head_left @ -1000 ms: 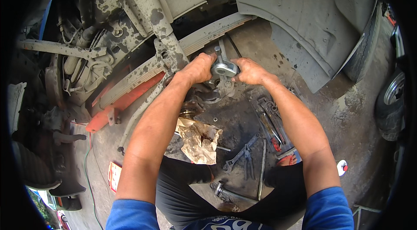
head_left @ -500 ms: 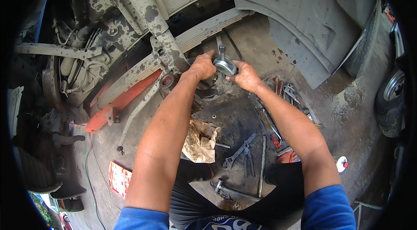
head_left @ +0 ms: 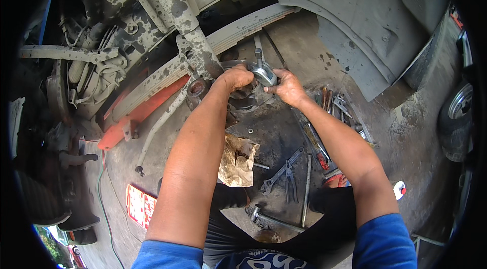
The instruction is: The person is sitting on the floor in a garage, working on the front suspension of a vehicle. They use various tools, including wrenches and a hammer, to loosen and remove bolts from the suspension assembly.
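Note:
Both of my hands are closed around a silvery metal tool (head_left: 263,73) with an upright bolt, like a puller or clamp, over the dark steering or hub part (head_left: 242,102). My left hand (head_left: 234,78) grips its left side, partly hidden behind my forearm. On the opposite side my right hand (head_left: 287,87) holds it, thumb below and fingers curled on top. A rusty round fitting (head_left: 198,90) sits just left of my left wrist, beside a speckled grey strut (head_left: 195,48). Whether the tool touches the part underneath is hard to tell.
Grey bodywork (head_left: 350,25), a leaf spring (head_left: 238,30) and red jack (head_left: 116,134) surround the work. On the concrete lie crumpled brown paper (head_left: 238,160), wrenches (head_left: 281,175), a long bar (head_left: 307,193), a tool tray (head_left: 329,111) and red case (head_left: 139,203). A tyre (head_left: 451,127) stands at right.
The tool has tilted and shifted slightly right, its bolt now more upright. My left forearm has moved right, uncovering the rusty fitting, and my right thumb has come lower on the tool.

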{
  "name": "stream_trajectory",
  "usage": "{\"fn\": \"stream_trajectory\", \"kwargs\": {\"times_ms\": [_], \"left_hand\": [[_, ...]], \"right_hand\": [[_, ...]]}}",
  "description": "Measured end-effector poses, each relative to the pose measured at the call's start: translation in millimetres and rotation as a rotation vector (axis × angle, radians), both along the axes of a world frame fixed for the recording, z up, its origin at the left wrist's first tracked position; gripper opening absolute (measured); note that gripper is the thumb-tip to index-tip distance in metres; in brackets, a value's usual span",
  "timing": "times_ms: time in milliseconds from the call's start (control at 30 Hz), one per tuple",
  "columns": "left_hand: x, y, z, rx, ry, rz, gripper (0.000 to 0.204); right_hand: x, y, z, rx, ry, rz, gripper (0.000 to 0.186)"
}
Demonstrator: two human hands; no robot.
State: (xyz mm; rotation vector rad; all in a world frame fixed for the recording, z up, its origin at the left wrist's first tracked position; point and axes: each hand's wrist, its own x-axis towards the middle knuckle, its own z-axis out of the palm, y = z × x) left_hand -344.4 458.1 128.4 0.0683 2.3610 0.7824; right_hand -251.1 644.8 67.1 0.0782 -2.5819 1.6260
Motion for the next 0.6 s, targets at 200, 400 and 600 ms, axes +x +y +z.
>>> {"fn": "stream_trajectory", "kwargs": {"times_ms": [200,400,600], "left_hand": [[12,3,13,0.153,-0.084,-0.028,0.137],[27,13,24,0.003,0.113,-0.021,0.124],[27,16,29,-0.065,0.214,-0.142,0.115]], "right_hand": [[1,-7,-14,-0.124,0.026,-0.040,0.063],[3,-5,-23,-0.164,-0.057,0.047,0.070],[0,24,60,0.515,-0.189,0.219,0.063]]}}
